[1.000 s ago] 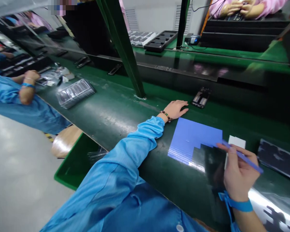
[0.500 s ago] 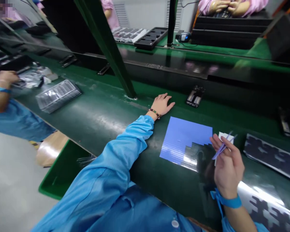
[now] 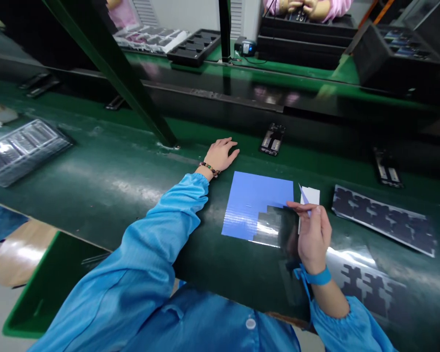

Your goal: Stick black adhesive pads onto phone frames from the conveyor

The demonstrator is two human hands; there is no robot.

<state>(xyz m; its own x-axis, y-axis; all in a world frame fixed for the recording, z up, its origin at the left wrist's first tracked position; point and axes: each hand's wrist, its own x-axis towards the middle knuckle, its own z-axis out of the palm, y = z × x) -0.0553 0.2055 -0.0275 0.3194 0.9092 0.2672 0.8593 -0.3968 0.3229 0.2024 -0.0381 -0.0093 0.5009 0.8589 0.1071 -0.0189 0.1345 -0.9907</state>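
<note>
My left hand (image 3: 221,154) lies on the green bench top, fingers spread, with nothing in it. To its right is a sheet of blue film (image 3: 254,193), its lower right part bare and clear. My right hand (image 3: 313,232) is at the sheet's right edge, palm turned up. Between its thumb and fingers is a thin blue-violet strip (image 3: 303,194), partly hidden by the fingers. Just behind the strip a small white card (image 3: 311,194) shows, its lower part covered by the hand.
Phone assemblies, one behind the film (image 3: 272,139) and one at right (image 3: 387,167), lie along the back. A sheet of black cutouts (image 3: 383,217) is at right, a clear sheet (image 3: 370,283) nearer. Left are a clear tray (image 3: 25,149), green post (image 3: 132,88) and green bin (image 3: 33,298).
The view has swung right, so things appear further left. My right hand has turned slightly, and its fingers point more to the left. My left hand stays flat on the bench.
</note>
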